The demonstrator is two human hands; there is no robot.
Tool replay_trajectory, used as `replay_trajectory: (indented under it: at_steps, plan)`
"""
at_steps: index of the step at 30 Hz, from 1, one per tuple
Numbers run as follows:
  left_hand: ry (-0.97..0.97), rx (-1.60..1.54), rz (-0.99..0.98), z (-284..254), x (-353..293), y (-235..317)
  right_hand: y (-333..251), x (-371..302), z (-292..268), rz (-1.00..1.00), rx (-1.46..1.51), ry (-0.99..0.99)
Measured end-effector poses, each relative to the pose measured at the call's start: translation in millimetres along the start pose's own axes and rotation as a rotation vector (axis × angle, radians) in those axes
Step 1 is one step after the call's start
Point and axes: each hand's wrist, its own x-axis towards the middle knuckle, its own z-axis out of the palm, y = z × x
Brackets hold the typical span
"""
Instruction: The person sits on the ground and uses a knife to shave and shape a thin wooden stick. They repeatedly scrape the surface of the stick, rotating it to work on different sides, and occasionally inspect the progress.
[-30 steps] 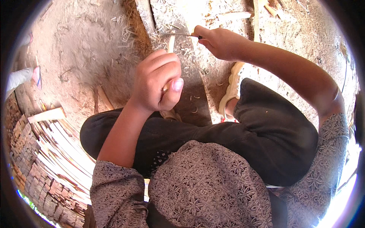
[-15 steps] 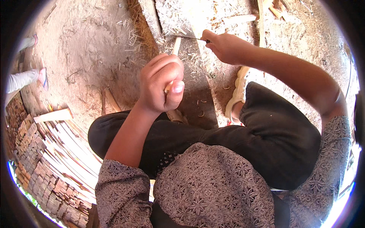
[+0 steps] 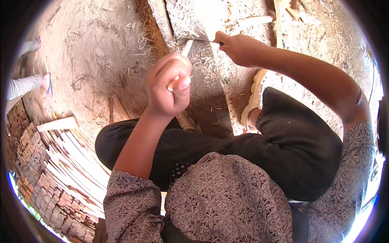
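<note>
the fingers (image 3: 172, 62) of the left hand (image 3: 164, 89) are clenched around a pale wooden stick (image 3: 187, 47); its far end juts out beyond the knuckles, and a bit of its near end shows beside the thumb. the right hand (image 3: 240, 49) grips the dark handle of a thin knife (image 3: 204, 40), fingers curled tight round it. the blade reaches leftward across the stick's far tip; which way its cutting edge faces is too small to tell. the two fists stand apart, with a gap between them above a dark plank (image 3: 210, 107), whose right edge slants down just left of a cream clog (image 3: 254, 94). curled wood shavings (image 3: 146, 37) gather along the plank's upper left edge. left of the left fist, brown ground (image 3: 93, 60) spreads wide, leaving that arm room sideways, out to another person's foot (image 3: 45, 84), well apart near the rim. on the near side, dark trousers (image 3: 300, 148) bound the space, knees spread. a stack of wood strips (image 3: 71, 164) lies at lower left, beyond the left knee.
</note>
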Motion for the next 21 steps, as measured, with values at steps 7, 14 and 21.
replay_trajectory:
  at_steps: [7, 14, 21]
  plan:
    - [0.023, 0.075, 0.021, 2, 7, 2, 0, 6, -3, -0.119, -0.012, 0.036]
    - [0.026, 0.046, 0.008, 4, 10, 3, 18, 10, 3, -0.102, -0.070, -0.012]
    - [-0.001, 0.126, -0.002, 0, 5, 5, -16, -1, -8, -0.112, 0.032, 0.029]
